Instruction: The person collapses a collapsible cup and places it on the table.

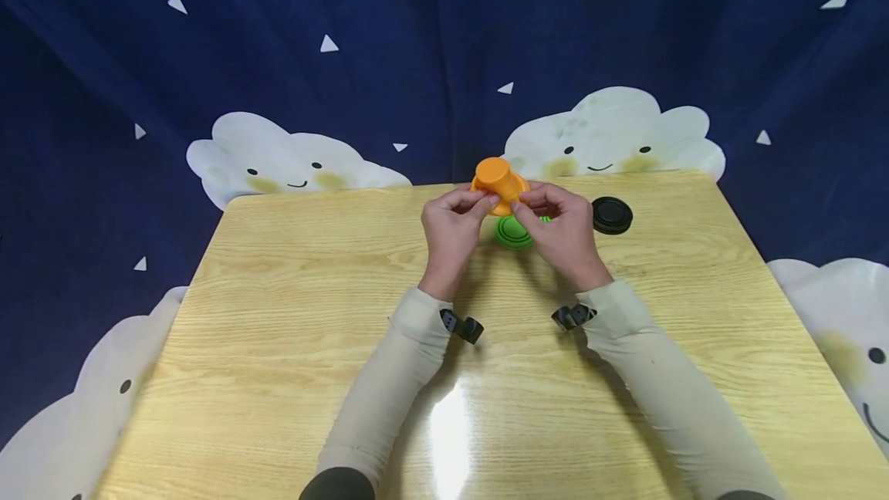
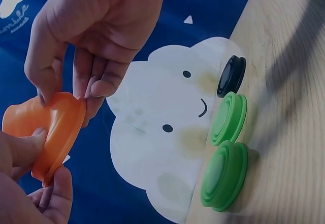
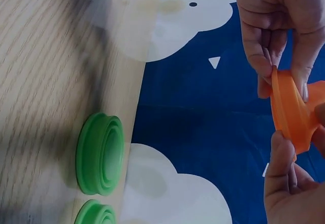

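An orange collapsible silicone cup [image 1: 493,170] is held up over the far part of the table, partly folded and tilted. My left hand [image 1: 454,226] pinches its wide rim from the left, thumb pressing the folded wall. From the right, my right hand [image 1: 564,230] grips the opposite side of the rim between thumb and fingers. Below lies a flattened green cup [image 1: 513,232]. A second flattened green cup [image 2: 229,116], mostly hidden by my right hand in the head view, sits beside it. Past them is a flattened black cup [image 1: 612,215].
The wooden table [image 1: 292,315] ends just beyond the cups. Behind it hangs a dark blue curtain [image 1: 417,45] with white clouds and triangles. Small black cameras are strapped at both wrists. Light glares on the near tabletop.
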Available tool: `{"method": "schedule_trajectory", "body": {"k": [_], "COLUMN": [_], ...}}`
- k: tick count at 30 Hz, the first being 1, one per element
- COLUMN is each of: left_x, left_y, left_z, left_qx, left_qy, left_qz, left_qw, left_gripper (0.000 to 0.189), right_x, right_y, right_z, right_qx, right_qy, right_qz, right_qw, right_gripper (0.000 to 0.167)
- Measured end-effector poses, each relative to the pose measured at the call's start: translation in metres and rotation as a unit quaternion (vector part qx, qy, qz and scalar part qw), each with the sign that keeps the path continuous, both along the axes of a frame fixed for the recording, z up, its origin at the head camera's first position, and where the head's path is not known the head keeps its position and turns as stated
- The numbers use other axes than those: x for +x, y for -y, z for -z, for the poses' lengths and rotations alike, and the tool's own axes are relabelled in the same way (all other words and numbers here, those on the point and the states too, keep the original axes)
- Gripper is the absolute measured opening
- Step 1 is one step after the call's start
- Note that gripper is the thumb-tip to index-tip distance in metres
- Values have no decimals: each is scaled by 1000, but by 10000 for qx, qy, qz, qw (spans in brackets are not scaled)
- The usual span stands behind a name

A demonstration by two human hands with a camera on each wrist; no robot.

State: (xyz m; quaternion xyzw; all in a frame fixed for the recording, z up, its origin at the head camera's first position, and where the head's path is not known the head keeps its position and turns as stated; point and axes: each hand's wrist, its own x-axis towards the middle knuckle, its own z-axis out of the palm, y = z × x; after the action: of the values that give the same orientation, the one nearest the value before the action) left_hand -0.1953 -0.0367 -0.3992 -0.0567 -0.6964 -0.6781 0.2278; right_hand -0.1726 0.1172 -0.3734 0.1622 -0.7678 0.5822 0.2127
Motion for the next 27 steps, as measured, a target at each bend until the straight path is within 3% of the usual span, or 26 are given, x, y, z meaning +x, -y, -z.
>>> {"method": "schedule_trajectory", "body": {"k": [5,11,15,18,22,27], "left_x": [3,6,9,9,9,8], "left_y": [-1,-2,-4,-4,-4,0], "left_z": [-1,-2,-3,-3,-3,-3], "left_qx": [-187,-585,-1355,-1682,-1497,-866], "left_qy": [-190,-570,-1080,-1289,-1014,-300], "left_qz": [-49,-90,-303,-414,-204,448], "left_qw": [9996,9966,9844,9764,9833,9948], "left_gripper": [14,12,8,6,5,7], "right_x": [-12,-15,-16,-16,-14,-11], "right_y": [-4,-7,-6,-7,-7,-7], "right_z": [16,19,18,18,18,15], "right_qx": [111,229,428,534,435,95], "right_qy": [0,-169,-453,-558,-381,80], "right_qz": [298,534,806,937,918,747], "right_qw": [9995,9982,9948,9926,9941,9971], "right_gripper": [4,4,10,15,15,8]}}
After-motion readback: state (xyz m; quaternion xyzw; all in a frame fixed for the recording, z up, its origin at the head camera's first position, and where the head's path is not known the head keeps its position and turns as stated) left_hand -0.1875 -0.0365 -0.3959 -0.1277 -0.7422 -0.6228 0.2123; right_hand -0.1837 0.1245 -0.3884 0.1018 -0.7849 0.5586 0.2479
